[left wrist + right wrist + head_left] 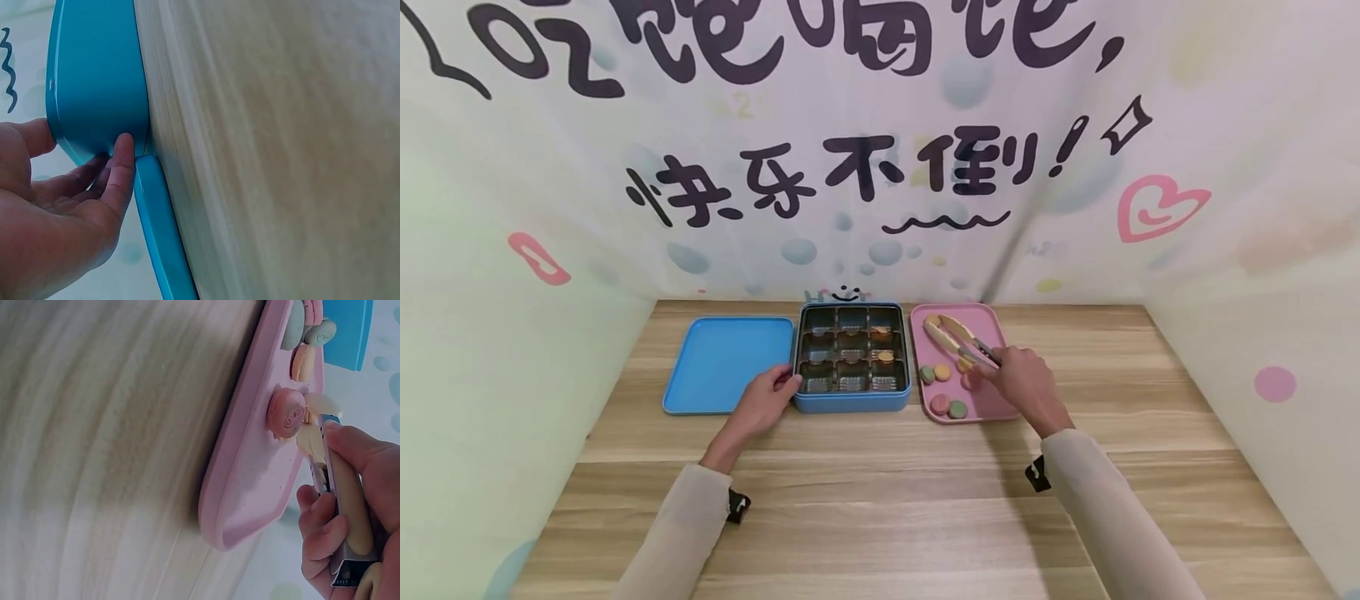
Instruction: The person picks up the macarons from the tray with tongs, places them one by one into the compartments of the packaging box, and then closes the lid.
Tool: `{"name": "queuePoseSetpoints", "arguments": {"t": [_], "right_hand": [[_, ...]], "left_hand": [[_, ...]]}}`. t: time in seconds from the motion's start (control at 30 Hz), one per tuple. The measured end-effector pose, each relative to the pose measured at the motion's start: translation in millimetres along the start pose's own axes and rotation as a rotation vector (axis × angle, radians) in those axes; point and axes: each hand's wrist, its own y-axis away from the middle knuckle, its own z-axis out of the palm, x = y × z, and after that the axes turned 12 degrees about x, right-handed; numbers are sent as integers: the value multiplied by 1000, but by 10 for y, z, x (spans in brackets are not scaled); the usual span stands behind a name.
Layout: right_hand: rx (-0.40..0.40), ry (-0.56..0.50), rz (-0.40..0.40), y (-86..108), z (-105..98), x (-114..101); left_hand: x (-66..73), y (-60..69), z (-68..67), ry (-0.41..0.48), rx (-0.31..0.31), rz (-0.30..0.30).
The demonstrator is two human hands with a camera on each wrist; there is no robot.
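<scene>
In the head view, my left hand point(769, 395) holds the near left corner of a blue tin point(852, 403). Its thumb lies at the rim and its bent fingers touch the side wall point(100, 81). The tin has a dark divided insert with several compartments; an orange macaron point(885, 357) shows on its right side. Over the pink tray point(988, 407), my right hand point(1026, 383) grips tongs point(958, 340) with beige arms. A yellowish macaron point(932, 320) is at their tips; whether it is pinched I cannot tell. A pink macaron point(287, 412) lies beneath the tongs.
Left of the tin lies a blue lid point(730, 362), flat on the wooden table point(880, 500). Pink, green and yellow macarons, such as a green macaron point(957, 409), are scattered over the tray's near left. A printed backdrop point(820, 242) stands behind the table.
</scene>
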Motion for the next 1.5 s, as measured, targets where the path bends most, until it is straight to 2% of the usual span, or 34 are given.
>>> {"name": "queuePoseSetpoints", "arguments": {"t": [0.6, 0.9, 1.1, 1.5], "right_hand": [[76, -55, -38, 39, 33, 19], [139, -87, -110, 144, -71, -20], [172, -90, -191, 236, -152, -58], [157, -90, -284, 444, -331, -191]], "left_hand": [[-4, -14, 7, 18, -4, -18], [17, -7, -1, 32, -9, -27], [20, -7, 0, 28, -7, -20], [25, -12, 1, 44, -18, -27]]}}
